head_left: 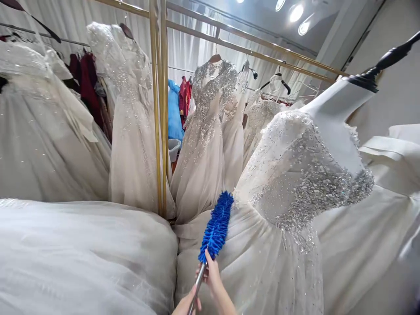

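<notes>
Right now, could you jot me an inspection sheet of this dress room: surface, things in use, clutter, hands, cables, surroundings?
Surface: no table seen; a big white tulle skirt fills the lower left.
Things in use: blue fluffy duster on a metal handle, its tip against the beaded gown on a mannequin.
Clutter: nothing seen loose.
Hands: right hand grips the handle just under the duster head; left hand holds the handle lower down, partly cut off.
Cables: nothing seen.
Surroundings: gold rail hung with white sequinned dresses; red and blue garments behind; ceiling lights.
</notes>
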### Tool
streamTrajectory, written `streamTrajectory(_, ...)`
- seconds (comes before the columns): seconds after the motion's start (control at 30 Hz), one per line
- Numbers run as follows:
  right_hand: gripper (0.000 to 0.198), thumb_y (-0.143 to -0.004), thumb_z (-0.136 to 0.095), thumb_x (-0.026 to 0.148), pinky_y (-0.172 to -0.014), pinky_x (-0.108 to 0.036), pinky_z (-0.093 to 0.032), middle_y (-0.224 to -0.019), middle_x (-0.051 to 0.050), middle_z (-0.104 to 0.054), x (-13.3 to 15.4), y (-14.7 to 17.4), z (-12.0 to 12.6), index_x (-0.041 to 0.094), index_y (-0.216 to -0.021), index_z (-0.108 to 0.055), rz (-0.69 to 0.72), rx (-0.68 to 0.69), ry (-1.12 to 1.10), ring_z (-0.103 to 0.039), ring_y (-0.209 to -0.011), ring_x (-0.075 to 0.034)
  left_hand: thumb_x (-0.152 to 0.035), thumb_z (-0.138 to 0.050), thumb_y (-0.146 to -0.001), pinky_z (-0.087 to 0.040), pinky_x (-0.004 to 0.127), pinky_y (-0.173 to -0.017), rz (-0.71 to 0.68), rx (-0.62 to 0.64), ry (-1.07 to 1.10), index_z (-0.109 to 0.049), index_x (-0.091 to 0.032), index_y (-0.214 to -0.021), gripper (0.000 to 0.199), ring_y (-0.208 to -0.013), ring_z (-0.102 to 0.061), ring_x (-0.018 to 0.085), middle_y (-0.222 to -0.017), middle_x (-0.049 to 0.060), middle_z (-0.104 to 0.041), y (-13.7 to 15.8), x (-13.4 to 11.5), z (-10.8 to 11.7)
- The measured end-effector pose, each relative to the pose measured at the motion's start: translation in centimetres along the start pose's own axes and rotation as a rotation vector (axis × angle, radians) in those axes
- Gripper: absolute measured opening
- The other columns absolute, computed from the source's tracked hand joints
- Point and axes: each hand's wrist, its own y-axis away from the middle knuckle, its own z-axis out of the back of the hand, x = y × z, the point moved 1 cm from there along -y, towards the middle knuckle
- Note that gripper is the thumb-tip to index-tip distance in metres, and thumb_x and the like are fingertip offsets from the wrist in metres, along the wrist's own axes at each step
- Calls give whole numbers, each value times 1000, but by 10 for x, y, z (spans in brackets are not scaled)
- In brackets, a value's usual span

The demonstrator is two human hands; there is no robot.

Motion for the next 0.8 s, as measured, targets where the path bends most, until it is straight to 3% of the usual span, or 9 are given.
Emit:
streamTrajectory(0.1, 59, -55, -67, 71, -43, -29, -49, -52, 2, -60, 8, -5, -40, 20, -79, -49, 54, 59, -70, -60, -45, -16, -95, -30, -44, -11, 24, -38, -15, -22, 10, -53, -20, -56, 80, -29, -17, 5, -29, -10, -24, -7, -14, 36)
streamTrajectory(0.2, 60, -56, -70, 67, -43, -28, -48, -56, 2, -62, 55, 17, -64, 20, -86, -49, 198, 76, -133, -61, -46, -17, -90, -33, -55, -13, 20, -30, -46, 58, 30, -54, -19, -70, 75, -24, -18, 4, -29, -11, -30, -9, -55, 52)
streamTrajectory(0.3, 54, -61, -68, 63, -49, -29, -50, -61, 2, -64, 105, 39, -65, 20, -88, -51, 400, 33, -160, -62, -49, -16, -81, -35, -68, -17, 17, -25, -94, 258, 7, -54, -21, -81, 65, -22, -19, 4, -34, -12, -36, -12, -97, 49)
streamTrajectory(0.37, 53, -63, -68, 62, -51, -29, -51, -64, 2, -65, 119, 38, -57, 19, -89, -52, 478, -11, -147, -63, -52, -16, -75, -34, -75, -17, 16, -25, -111, 364, -5, -54, -21, -81, 58, -24, -19, 3, -37, -11, -37, -19, -112, 45)
streamTrajectory(0.43, 57, -58, -69, 65, -49, -29, -49, -64, 0, -66, 110, 21, -47, 19, -87, -53, 400, -75, -119, -63, -52, -17, -73, -32, -77, -15, 16, -27, -44, 387, -1, -54, -21, -81, 57, -25, -17, 3, -39, -11, -37, -30, -108, 45)
streamTrajectory(0.53, 63, -53, -68, 70, -45, -27, -47, -59, 0, -64, 65, -22, -36, 18, -84, -52, 141, -138, -86, -62, -49, -17, -87, -33, -60, -12, 19, -30, 111, 331, -40, -52, -21, -72, 70, -26, -18, 4, -34, -11, -33, -48, -77, 54)
streamTrajectory(0.6, 63, -54, -67, 72, -45, -26, -46, -57, 0, -64, 32, -46, -38, 19, -84, -51, 36, -136, -77, -62, -47, -16, -94, -34, -45, -11, 20, -34, 135, 286, -42, -51, -20, -64, 78, -28, -20, 3, -32, -10, -30, -56, -55, 62)
streamTrajectory(0.67, 63, -55, -65, 72, -45, -26, -46, -57, 1, -63, 15, -57, -46, 19, -86, -49, 2, -116, -73, -61, -47, -16, -93, -36, -44, -12, 21, -36, 132, 269, 7, -51, -18, -60, 78, -30, -18, 2, -33, -11, -28, -59, -43, 70)
streamTrajectory(0.8, 61, -58, -65, 71, -46, -28, -48, -57, 1, -63, 52, -37, -66, 19, -86, -50, 110, -60, -101, -61, -48, -17, -92, -35, -48, -14, 20, -30, 108, 216, 32, -51, -20, -64, 76, -23, -18, 4, -27, -11, -29, -63, -66, 72)
